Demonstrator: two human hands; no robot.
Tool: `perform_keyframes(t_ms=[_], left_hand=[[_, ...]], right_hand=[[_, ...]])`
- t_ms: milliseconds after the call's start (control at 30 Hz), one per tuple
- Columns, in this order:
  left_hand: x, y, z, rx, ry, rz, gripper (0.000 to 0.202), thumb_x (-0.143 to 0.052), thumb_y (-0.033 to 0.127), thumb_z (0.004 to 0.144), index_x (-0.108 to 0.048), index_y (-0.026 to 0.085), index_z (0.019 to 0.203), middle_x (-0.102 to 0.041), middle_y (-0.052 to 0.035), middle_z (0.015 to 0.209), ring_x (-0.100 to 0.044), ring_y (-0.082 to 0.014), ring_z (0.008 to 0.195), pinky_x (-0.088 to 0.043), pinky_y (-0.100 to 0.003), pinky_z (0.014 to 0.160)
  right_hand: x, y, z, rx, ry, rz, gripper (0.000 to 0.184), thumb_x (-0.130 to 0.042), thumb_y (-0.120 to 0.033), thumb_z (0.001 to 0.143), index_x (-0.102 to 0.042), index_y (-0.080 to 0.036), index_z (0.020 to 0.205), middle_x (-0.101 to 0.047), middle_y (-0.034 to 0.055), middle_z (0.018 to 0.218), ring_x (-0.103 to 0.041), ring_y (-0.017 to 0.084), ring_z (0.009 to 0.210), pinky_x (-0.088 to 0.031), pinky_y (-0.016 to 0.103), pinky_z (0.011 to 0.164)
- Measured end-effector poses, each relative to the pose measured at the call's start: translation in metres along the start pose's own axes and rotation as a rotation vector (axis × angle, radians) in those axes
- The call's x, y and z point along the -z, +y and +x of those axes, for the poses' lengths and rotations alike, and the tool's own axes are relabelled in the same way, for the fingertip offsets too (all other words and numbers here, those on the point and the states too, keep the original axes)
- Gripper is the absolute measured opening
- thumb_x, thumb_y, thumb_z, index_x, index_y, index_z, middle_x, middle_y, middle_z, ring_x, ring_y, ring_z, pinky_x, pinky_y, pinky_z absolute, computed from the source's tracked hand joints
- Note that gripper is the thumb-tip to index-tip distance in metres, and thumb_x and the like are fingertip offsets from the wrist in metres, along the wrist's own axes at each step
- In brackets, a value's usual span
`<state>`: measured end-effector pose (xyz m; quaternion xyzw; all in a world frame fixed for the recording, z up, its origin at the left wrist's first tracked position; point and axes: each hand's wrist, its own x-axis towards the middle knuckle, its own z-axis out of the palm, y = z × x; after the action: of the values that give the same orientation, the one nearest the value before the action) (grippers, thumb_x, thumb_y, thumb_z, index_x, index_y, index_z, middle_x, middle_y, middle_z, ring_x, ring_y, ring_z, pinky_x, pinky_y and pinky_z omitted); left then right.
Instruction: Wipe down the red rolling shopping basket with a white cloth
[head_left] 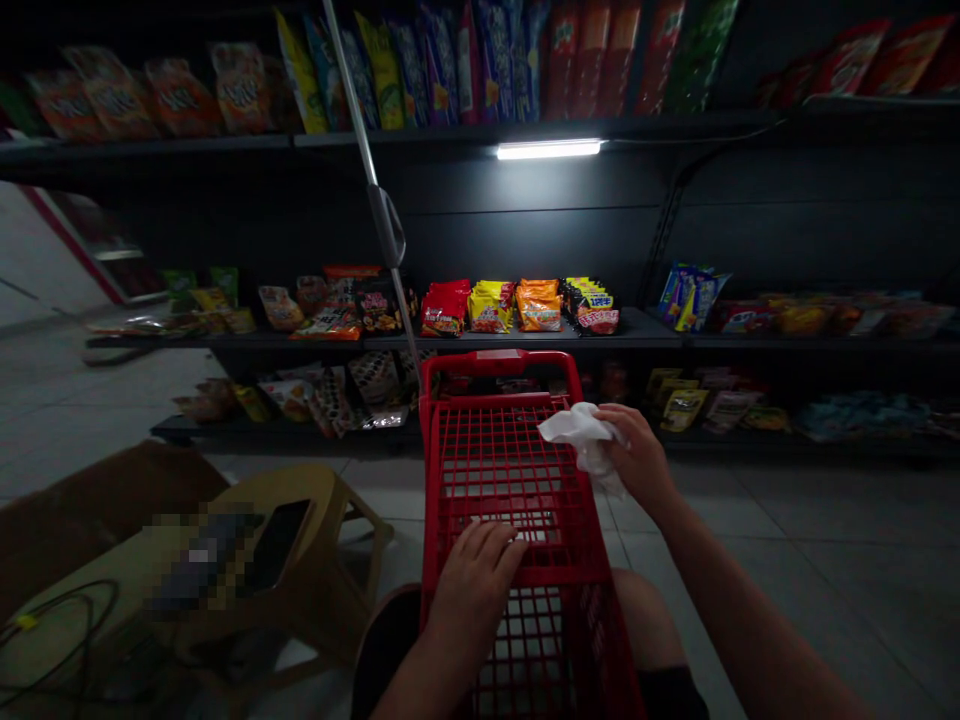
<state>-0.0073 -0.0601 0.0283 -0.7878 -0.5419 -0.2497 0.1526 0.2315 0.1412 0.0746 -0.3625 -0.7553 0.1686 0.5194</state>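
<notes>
A red plastic rolling shopping basket (510, 575) lies between my knees, its handle pointing toward the shelves. Pinched in my right hand (636, 455) is a crumpled white tissue (581, 428), touching or just above the basket's right edge near the handle. My left hand (480, 570) rests on the basket's grid side, fingers extended with a slight bend, and I see nothing held in it.
Dark shelves ahead carry red snack packets (444, 308) and other bagged snacks under a lit tube lamp (549, 149). A metal pole (364, 140) rises left of the basket. A yellowish stool (319, 485) with a phone (281, 540) stands at left.
</notes>
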Motion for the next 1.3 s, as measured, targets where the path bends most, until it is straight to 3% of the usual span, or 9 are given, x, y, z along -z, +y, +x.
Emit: perform_keyframes(t_ms=[167,333,533,667,800,867,1033,1200,1300], left_hand=[[-0.025,0.0,-0.005,0.008,0.029,-0.021,0.036,-0.045,0.005,0.09,-0.061,0.023,0.117,-0.066,-0.0009,0.121,-0.056,-0.0177,0.118,-0.036,-0.042,0.114],[-0.029,-0.006,-0.006,0.012,-0.02,-0.01,0.034,-0.048,0.006,0.088,-0.061,0.023,0.114,-0.067,-0.0009,0.116,-0.058,-0.0185,0.113,-0.035,-0.044,0.114],[-0.021,-0.008,-0.009,0.051,-0.027,-0.027,0.037,-0.047,0.005,0.088,-0.061,0.024,0.116,-0.067,-0.0008,0.12,-0.057,-0.0185,0.116,-0.035,-0.045,0.114],[-0.018,-0.007,-0.009,0.054,-0.047,-0.052,0.035,-0.048,0.008,0.09,-0.061,0.025,0.118,-0.066,0.0004,0.123,-0.056,-0.0165,0.119,-0.033,-0.043,0.115],[-0.018,-0.005,-0.006,0.037,-0.071,-0.077,0.036,-0.048,0.011,0.092,-0.058,0.024,0.124,-0.066,-0.0006,0.124,-0.055,-0.0159,0.12,-0.032,-0.042,0.116],[-0.018,-0.004,-0.005,0.032,-0.057,-0.081,0.036,-0.048,0.012,0.093,-0.058,0.024,0.125,-0.066,-0.0006,0.122,-0.056,-0.0159,0.118,-0.033,-0.041,0.116],[-0.023,-0.004,-0.006,0.051,-0.07,-0.122,0.029,-0.05,0.019,0.095,-0.059,0.028,0.121,-0.066,0.0025,0.124,-0.055,-0.015,0.12,-0.03,-0.041,0.117],[-0.028,-0.009,-0.006,0.026,-0.12,-0.104,0.027,-0.051,0.022,0.094,-0.06,0.027,0.119,-0.065,-0.0006,0.126,-0.055,-0.017,0.12,-0.031,-0.043,0.115],[-0.028,-0.01,-0.004,0.04,-0.129,-0.095,0.029,-0.05,0.018,0.093,-0.06,0.026,0.12,-0.065,-0.001,0.126,-0.054,-0.017,0.121,-0.031,-0.043,0.116]], right_hand=[[-0.067,-0.034,-0.015,0.155,-0.436,-0.169,0.04,-0.05,-0.005,0.081,-0.071,-0.024,0.11,-0.065,0.0084,0.126,-0.058,0.023,0.119,-0.043,0.044,0.105],[-0.118,-0.05,-0.024,0.249,-0.561,-0.136,0.039,-0.048,-0.004,0.086,-0.069,-0.019,0.114,-0.065,0.0107,0.128,-0.055,0.021,0.125,-0.041,0.04,0.109],[-0.079,-0.045,-0.026,0.298,-0.631,-0.239,0.042,-0.052,-0.007,0.087,-0.065,-0.028,0.121,-0.06,0.0046,0.135,-0.049,0.024,0.129,-0.035,0.046,0.109],[-0.033,-0.052,-0.04,0.141,-0.62,-0.305,0.029,-0.052,-0.006,0.084,-0.071,-0.024,0.096,-0.069,0.0044,0.105,-0.059,0.02,0.099,-0.042,0.037,0.091],[-0.009,-0.073,-0.041,0.087,-0.745,-0.111,0.029,-0.048,-0.003,0.075,-0.069,-0.021,0.082,-0.066,0.002,0.085,-0.059,0.016,0.084,-0.042,0.03,0.08],[-0.007,-0.082,-0.034,0.014,-0.674,0.043,0.026,-0.047,-0.005,0.073,-0.068,-0.02,0.081,-0.065,0.0016,0.082,-0.058,0.015,0.08,-0.042,0.027,0.075],[-0.006,-0.103,-0.014,-0.347,-0.189,0.403,0.012,-0.053,-0.026,0.087,-0.062,-0.02,0.082,-0.054,-0.0032,0.065,-0.047,0.011,0.055,-0.035,0.021,0.05],[-0.003,-0.147,0.015,0.066,0.18,0.494,0.005,-0.06,-0.024,0.087,-0.065,-0.024,0.089,-0.063,0.0016,0.096,-0.06,0.016,0.086,-0.048,0.029,0.074],[-0.036,-0.15,0.046,0.247,0.143,0.295,0.015,-0.056,-0.022,0.09,-0.066,-0.027,0.1,-0.063,0.0032,0.11,-0.059,0.019,0.103,-0.047,0.037,0.09]])
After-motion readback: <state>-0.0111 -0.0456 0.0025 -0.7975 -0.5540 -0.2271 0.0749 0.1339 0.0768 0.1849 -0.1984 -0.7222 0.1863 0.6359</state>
